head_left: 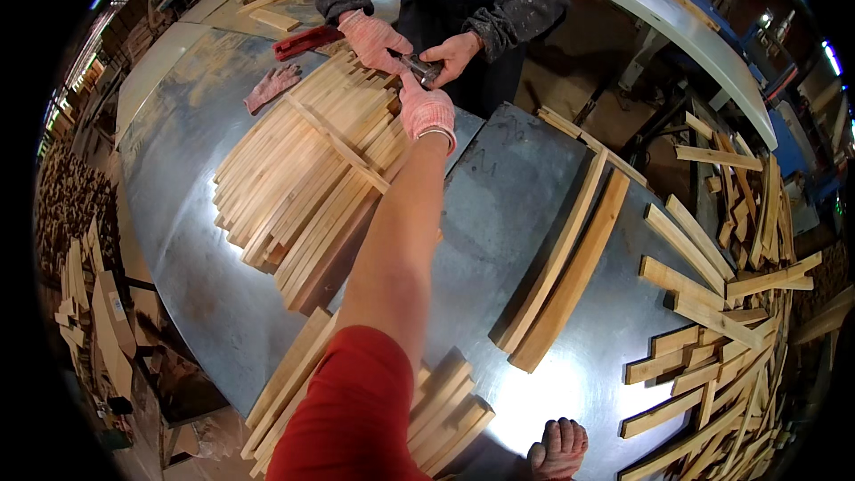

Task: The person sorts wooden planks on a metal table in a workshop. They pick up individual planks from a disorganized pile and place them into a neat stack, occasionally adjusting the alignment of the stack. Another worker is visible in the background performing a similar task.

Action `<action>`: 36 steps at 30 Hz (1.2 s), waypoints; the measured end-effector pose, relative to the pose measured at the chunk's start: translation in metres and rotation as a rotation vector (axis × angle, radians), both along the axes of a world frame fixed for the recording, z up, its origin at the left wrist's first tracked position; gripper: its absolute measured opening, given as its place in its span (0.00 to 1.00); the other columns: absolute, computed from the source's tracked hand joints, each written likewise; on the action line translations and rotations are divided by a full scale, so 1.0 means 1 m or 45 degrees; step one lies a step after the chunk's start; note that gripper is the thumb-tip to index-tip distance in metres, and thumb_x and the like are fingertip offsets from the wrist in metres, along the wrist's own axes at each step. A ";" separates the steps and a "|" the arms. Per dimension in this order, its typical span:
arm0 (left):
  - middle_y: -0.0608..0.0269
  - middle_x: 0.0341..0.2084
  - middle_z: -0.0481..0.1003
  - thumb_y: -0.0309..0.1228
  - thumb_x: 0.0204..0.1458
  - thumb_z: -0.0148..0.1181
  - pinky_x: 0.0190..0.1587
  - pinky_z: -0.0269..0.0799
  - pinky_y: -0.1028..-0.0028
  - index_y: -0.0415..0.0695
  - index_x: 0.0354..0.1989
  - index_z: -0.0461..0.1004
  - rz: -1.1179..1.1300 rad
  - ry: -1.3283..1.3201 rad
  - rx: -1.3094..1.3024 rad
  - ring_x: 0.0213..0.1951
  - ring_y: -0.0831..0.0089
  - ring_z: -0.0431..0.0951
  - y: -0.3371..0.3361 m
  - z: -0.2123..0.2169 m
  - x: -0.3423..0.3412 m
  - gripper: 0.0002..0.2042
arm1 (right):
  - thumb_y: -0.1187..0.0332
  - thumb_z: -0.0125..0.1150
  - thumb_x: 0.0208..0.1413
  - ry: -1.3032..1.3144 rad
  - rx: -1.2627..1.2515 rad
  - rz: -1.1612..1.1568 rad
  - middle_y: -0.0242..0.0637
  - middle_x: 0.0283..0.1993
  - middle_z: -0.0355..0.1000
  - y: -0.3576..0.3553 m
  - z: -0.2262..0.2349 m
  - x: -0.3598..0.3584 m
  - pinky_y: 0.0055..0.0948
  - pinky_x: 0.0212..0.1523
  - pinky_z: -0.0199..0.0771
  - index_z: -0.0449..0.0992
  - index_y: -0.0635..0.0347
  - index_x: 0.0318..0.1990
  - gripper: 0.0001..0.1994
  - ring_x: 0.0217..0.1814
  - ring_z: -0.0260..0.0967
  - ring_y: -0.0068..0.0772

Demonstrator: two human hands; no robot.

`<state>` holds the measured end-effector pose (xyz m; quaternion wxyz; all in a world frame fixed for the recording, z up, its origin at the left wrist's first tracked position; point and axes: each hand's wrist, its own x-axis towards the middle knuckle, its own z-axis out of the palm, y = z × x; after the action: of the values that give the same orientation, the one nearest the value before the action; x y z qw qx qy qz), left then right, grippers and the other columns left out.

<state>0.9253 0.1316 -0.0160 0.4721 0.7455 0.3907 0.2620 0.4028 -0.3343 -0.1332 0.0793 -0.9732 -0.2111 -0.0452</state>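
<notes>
As the person's left hand in a pink knit glove (427, 113) reaches over the grey metal counter (174, 169), its index finger extends to a small dark metal tool (420, 69) between a co-worker's hands (372, 39), beside a stack of pale wooden strips (298, 165); whether its curled fingers grip anything, I cannot tell. The bare right hand (559, 452) shows fingers close together, grip unclear.

Sole view: left head fisheye, looking down and forward over desk (178, 183); right hand (558, 451) close below, left hand (426, 112) farther out.
</notes>
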 end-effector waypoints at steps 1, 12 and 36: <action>0.42 0.60 0.75 0.31 0.60 0.57 0.61 0.72 0.53 0.55 0.73 0.61 -0.009 0.057 0.030 0.61 0.43 0.76 0.001 0.005 -0.001 0.30 | 0.63 0.60 0.56 -0.006 0.006 -0.001 0.58 0.62 0.72 0.000 0.001 0.001 0.66 0.67 0.68 0.73 0.69 0.63 0.28 0.66 0.69 0.66; 0.40 0.62 0.73 0.33 0.62 0.58 0.62 0.73 0.54 0.47 0.72 0.59 -0.181 0.012 -0.070 0.61 0.43 0.76 0.010 0.015 0.009 0.30 | 0.65 0.64 0.50 0.018 0.070 -0.018 0.57 0.62 0.73 0.004 0.004 0.003 0.65 0.67 0.68 0.74 0.68 0.62 0.30 0.65 0.69 0.65; 0.48 0.46 0.80 0.28 0.49 0.68 0.53 0.75 0.57 0.42 0.56 0.72 -0.509 0.156 0.012 0.51 0.50 0.82 0.040 0.007 0.034 0.24 | 0.65 0.65 0.52 -0.024 0.106 -0.048 0.54 0.61 0.74 0.005 0.002 0.003 0.63 0.68 0.67 0.74 0.65 0.64 0.30 0.64 0.70 0.62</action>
<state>0.9592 0.1714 -0.0089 0.4864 0.8251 0.2617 0.1189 0.4055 -0.3291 -0.1311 0.1169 -0.9724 -0.1914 -0.0646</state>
